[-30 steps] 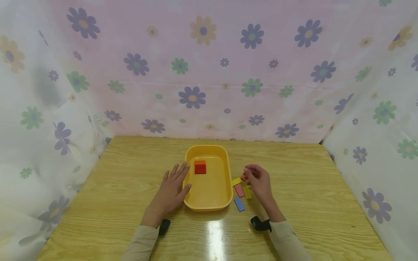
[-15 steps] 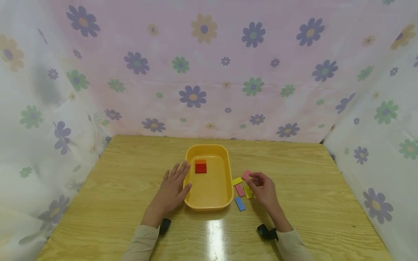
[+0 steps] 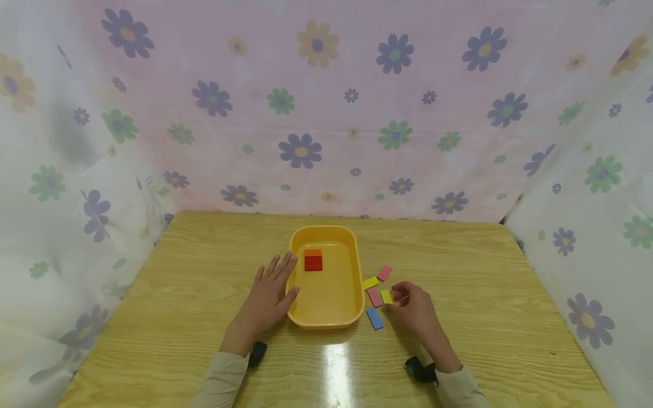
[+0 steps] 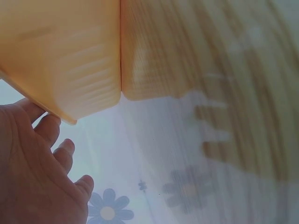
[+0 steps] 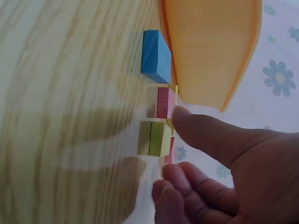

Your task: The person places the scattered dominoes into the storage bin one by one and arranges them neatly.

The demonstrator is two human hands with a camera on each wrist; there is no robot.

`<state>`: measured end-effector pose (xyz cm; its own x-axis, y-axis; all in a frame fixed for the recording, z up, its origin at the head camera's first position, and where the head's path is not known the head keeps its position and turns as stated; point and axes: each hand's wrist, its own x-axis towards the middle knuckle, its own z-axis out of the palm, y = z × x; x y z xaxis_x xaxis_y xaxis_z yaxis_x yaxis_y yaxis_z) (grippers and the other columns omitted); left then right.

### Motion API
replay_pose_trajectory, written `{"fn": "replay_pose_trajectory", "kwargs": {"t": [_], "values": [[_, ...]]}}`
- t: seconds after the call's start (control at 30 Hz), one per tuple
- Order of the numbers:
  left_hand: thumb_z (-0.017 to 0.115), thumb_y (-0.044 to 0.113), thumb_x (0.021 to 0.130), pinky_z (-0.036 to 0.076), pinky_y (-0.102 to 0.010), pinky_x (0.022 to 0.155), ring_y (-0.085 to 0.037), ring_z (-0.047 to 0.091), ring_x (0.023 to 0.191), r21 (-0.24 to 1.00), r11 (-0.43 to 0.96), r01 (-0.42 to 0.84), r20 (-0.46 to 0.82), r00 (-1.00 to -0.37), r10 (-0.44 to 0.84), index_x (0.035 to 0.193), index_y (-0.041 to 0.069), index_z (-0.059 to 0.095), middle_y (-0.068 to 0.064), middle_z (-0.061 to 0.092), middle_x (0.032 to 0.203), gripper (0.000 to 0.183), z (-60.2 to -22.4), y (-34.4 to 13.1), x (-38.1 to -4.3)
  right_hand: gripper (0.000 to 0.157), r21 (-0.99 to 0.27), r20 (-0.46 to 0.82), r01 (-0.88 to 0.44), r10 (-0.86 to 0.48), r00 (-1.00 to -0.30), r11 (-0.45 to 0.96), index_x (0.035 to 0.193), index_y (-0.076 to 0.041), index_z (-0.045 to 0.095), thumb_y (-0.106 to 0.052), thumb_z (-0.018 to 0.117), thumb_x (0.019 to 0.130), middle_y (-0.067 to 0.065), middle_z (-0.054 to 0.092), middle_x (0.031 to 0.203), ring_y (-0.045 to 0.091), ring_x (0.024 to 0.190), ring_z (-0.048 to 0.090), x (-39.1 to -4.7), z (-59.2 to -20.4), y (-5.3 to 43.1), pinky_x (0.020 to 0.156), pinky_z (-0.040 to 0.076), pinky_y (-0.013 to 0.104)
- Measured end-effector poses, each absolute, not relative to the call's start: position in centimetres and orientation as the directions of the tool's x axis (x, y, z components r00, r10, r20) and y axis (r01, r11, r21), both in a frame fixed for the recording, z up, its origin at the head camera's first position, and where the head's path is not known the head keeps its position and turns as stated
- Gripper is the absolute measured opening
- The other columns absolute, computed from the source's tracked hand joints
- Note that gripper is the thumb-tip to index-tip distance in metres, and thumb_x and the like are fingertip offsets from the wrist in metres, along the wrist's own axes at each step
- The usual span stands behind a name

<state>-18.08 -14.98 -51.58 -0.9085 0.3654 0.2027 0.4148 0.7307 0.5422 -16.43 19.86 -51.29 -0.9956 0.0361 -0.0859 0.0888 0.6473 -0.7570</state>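
Observation:
My left hand (image 3: 267, 297) rests spread on the left rim of the yellow plastic tray (image 3: 326, 323); in the left wrist view, the fingers (image 4: 48, 128) meet the tray's edge. To the right of the tray, my right hand (image 3: 415, 309) hovers at a yellow block (image 3: 386, 296). From the right wrist, this yellow block (image 5: 160, 138) shows on the table between the parted thumb and fingers, ungripped. Around it lie a blue block (image 3: 374, 318), a pink block (image 3: 374, 297), another yellow block (image 3: 370, 283) and a second pink block (image 3: 385, 272).
Inside the tray, toward its far left, a red block (image 3: 313, 264) and an orange block (image 3: 313, 252) sit together. The wood-grain table (image 3: 459, 260) ends at a flower-print curtain (image 3: 347, 119). Black wrist devices (image 3: 420, 369) are worn below both hands.
My right hand has left a pink block on the table beyond the others, then drawn back toward me to the yellow block. My left hand stays on the rim.

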Motion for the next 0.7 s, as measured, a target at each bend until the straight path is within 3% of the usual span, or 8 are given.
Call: {"fn": "replay_pose_trajectory", "kwargs": {"t": [0.2,0.47,0.7], "values": [[0.051,0.036,0.106,0.008,-0.065,0.123,-0.035,0.013,0.157,0.537,0.738,0.409,0.190,-0.911,0.366,0.162,0.013,0.029,-0.002,0.020,0.170,0.064,-51.56,-15.01,-18.06,0.036,-0.705,-0.104,0.086,0.017,-0.994,0.704,0.106,0.003,0.068,-0.011,0.087,0.079,0.008,0.068,0.092,0.020,0.081,0.062,-16.32,-51.02,19.63,0.074,0.055,0.039],[0.054,0.032,0.105,0.010,-0.067,0.121,-0.038,0.017,0.156,0.530,0.736,0.421,0.217,-0.906,0.363,0.161,0.011,0.030,-0.006,0.023,0.169,0.065,-51.54,-14.96,-18.10,0.023,-0.679,-0.137,0.094,0.000,-0.991,0.728,0.105,0.004,0.069,-0.001,0.075,0.084,0.010,0.068,0.093,0.018,0.077,0.061,-16.85,-50.64,19.61,0.070,0.055,0.036],[0.055,0.032,0.105,0.010,-0.069,0.121,-0.041,0.018,0.155,0.533,0.732,0.423,0.221,-0.905,0.362,0.160,0.009,0.032,-0.007,0.023,0.169,0.065,-51.62,-14.86,-18.16,0.021,-0.652,-0.099,0.065,0.001,-0.995,0.755,0.102,0.002,0.070,-0.007,0.079,0.085,0.007,0.068,0.090,0.017,0.076,0.059,-16.99,-51.02,19.57,0.070,0.054,0.037]]}}
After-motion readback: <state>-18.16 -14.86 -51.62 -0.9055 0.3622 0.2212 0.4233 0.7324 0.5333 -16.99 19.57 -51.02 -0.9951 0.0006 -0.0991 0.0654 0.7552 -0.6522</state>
